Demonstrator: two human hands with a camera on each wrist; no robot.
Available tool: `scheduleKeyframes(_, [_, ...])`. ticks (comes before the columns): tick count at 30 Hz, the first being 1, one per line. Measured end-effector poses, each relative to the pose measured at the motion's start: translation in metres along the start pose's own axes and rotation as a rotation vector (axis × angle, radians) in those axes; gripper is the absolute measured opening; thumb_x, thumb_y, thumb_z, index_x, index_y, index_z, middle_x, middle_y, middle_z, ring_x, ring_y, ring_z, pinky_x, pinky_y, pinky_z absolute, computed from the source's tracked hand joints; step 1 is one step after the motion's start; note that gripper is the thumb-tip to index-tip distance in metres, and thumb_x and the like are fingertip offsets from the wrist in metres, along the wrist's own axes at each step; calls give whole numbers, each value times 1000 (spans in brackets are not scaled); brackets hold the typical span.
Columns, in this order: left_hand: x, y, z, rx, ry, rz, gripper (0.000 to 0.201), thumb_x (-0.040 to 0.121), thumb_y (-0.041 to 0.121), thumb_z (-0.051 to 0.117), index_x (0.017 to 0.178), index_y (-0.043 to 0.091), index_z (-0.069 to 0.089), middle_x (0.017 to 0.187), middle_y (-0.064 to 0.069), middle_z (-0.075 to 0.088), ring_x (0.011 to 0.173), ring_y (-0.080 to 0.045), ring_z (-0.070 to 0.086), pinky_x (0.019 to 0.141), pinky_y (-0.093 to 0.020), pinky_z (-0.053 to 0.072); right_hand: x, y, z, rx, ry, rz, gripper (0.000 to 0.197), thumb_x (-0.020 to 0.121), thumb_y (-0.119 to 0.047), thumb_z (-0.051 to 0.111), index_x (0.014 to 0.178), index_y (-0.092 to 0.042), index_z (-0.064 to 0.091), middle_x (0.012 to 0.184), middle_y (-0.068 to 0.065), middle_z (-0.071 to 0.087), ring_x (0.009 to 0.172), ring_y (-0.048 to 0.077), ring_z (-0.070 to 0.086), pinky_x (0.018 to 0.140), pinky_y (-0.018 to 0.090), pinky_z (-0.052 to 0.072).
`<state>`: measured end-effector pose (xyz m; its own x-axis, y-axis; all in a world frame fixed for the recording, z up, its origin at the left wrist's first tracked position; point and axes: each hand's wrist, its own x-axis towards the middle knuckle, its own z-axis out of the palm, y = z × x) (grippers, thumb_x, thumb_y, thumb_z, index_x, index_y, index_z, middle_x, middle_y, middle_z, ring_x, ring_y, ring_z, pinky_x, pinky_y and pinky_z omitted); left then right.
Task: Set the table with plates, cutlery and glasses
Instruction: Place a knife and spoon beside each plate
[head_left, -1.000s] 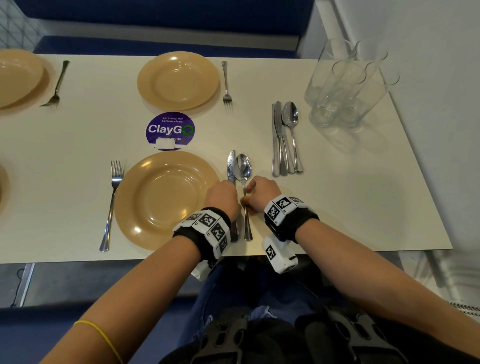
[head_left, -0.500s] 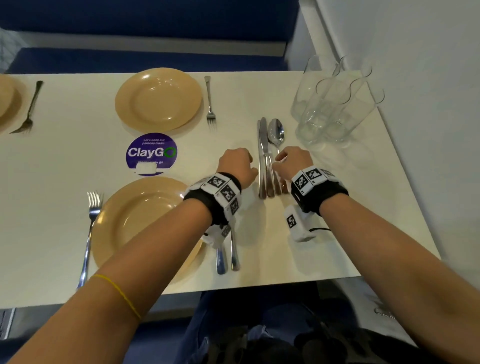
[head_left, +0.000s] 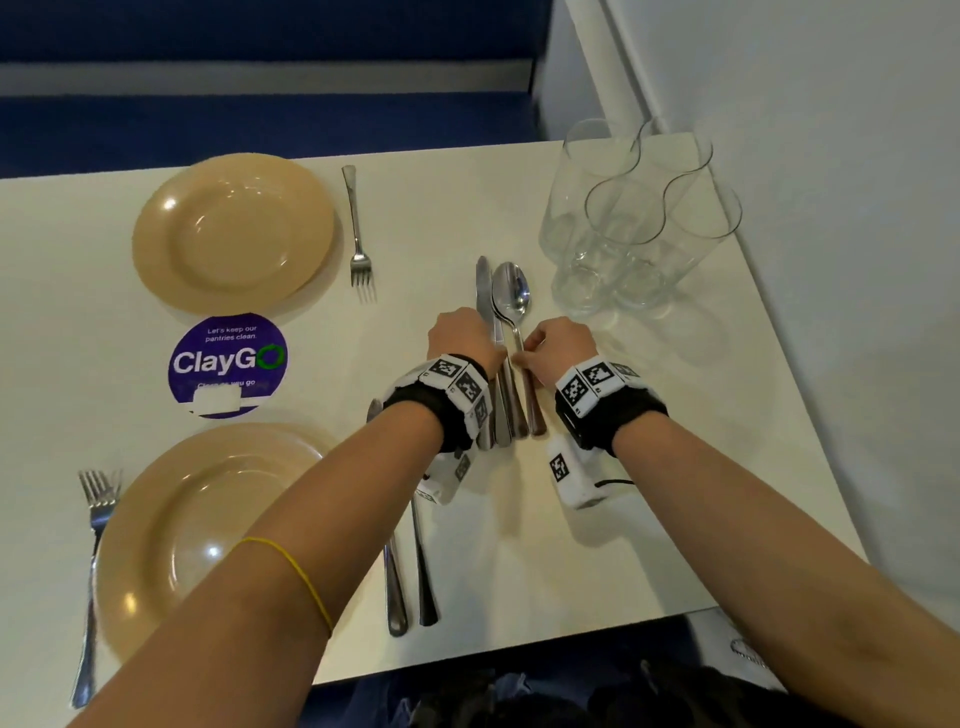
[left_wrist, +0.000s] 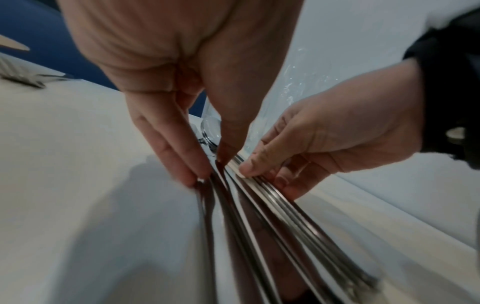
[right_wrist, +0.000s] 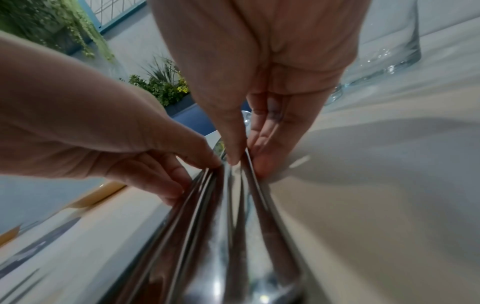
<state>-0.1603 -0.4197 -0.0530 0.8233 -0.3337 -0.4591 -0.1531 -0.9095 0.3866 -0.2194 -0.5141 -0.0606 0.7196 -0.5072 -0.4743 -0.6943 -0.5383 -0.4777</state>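
Observation:
A pile of spare knives (head_left: 483, 291) and spoons (head_left: 511, 293) lies mid-table, handles toward me. My left hand (head_left: 460, 338) is on the pile's left side. In the left wrist view its thumb and fingers (left_wrist: 192, 176) pinch the knife handles (left_wrist: 215, 197). On the pile's right side is my right hand (head_left: 558, 345). Its thumb and fingers (right_wrist: 262, 168) pinch a spoon handle (right_wrist: 249, 185). The cutlery is still on the table. Several clear glasses (head_left: 623, 218) stand clustered at the far right.
A tan plate (head_left: 208, 519) with fork (head_left: 93, 545), knife (head_left: 392, 582) and spoon (head_left: 423, 571) is set near me. Another plate (head_left: 234, 234) and fork (head_left: 358, 234) lie opposite. A purple ClayGo sticker (head_left: 228, 364) sits between them. A wall borders the table's right edge (head_left: 810, 467).
Both hands left the near knife and spoon, moved forward to the spare pile, and now pinch its handles. My head turned right and down.

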Motion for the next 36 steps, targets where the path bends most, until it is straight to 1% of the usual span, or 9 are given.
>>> scheduleKeyframes(4, [6, 1, 2, -72, -1, -65, 39, 79, 29, 69, 60, 13, 39, 73, -4, 52, 79, -22, 60, 62, -26, 44, 3, 4, 2, 97, -26, 24, 23, 77, -21, 74, 62, -20, 57, 90, 13, 73, 86, 29, 70, 83, 41, 57])
scheduleKeyframes(12, [14, -8, 1, -224, -19, -137, 38, 79, 22, 68, 54, 11, 41, 56, -2, 47, 48, -14, 41, 41, -22, 31, 0, 2, 0, 125, -34, 50, 17, 76, -15, 75, 67, -14, 60, 89, 14, 73, 85, 28, 70, 81, 42, 58])
scheduleKeyframes(15, [12, -16, -4, -285, -65, -113, 17, 81, 19, 63, 72, 4, 61, 80, -13, 70, 65, -22, 59, 52, -25, 45, -5, -2, -6, 101, -22, 68, 23, 80, -13, 70, 61, -12, 57, 91, 17, 73, 86, 30, 71, 82, 42, 58])
scheduleKeyframes(18, [10, -29, -12, -374, -68, -88, 26, 86, 19, 60, 88, -5, 69, 92, -19, 72, 85, -30, 70, 78, -37, 58, -12, -11, -8, 92, 4, 43, 10, 80, -10, 67, 76, -1, 66, 92, 18, 72, 86, 30, 70, 81, 43, 58])
scheduleKeyframes(23, [-2, -64, -46, -612, -5, -88, 25, 88, 22, 62, 71, 5, 68, 83, -17, 71, 85, -32, 70, 84, -43, 57, -30, -58, 4, 177, 6, -61, 9, 79, -12, 71, 76, -8, 64, 91, 14, 70, 89, 30, 69, 83, 44, 57])
scheduleKeyframes(28, [-25, -128, -97, -942, 68, -135, 16, 97, 13, 49, 95, 2, 61, 75, -10, 57, 60, -20, 60, 64, -30, 58, -51, -130, 35, 352, -35, -116, 21, 83, -8, 68, 68, -17, 57, 84, 12, 69, 78, 28, 72, 78, 41, 59])
scheduleKeyframes(30, [-33, -166, -120, -996, 96, -140, 19, 98, 14, 47, 87, 3, 58, 71, -8, 54, 59, -20, 60, 57, -27, 57, -62, -163, 55, 395, -38, -132, 24, 83, -5, 67, 66, -17, 55, 85, 11, 66, 73, 26, 69, 74, 36, 60])
scheduleKeyframes(33, [-45, -237, -159, -956, 125, -118, 25, 96, 16, 52, 73, 10, 59, 67, -9, 55, 60, -22, 59, 65, -34, 57, -78, -217, 97, 377, -57, -188, 26, 83, -5, 67, 63, -16, 54, 76, 6, 62, 66, 22, 66, 67, 32, 60])
scheduleKeyframes(36, [-62, -314, -196, -1002, 125, -109, 20, 96, 13, 52, 80, 3, 60, 69, -9, 52, 53, -19, 60, 53, -25, 57, -102, -271, 146, 380, -82, -191, 19, 84, -5, 66, 70, -11, 55, 65, 1, 58, 61, 18, 63, 66, 30, 59])
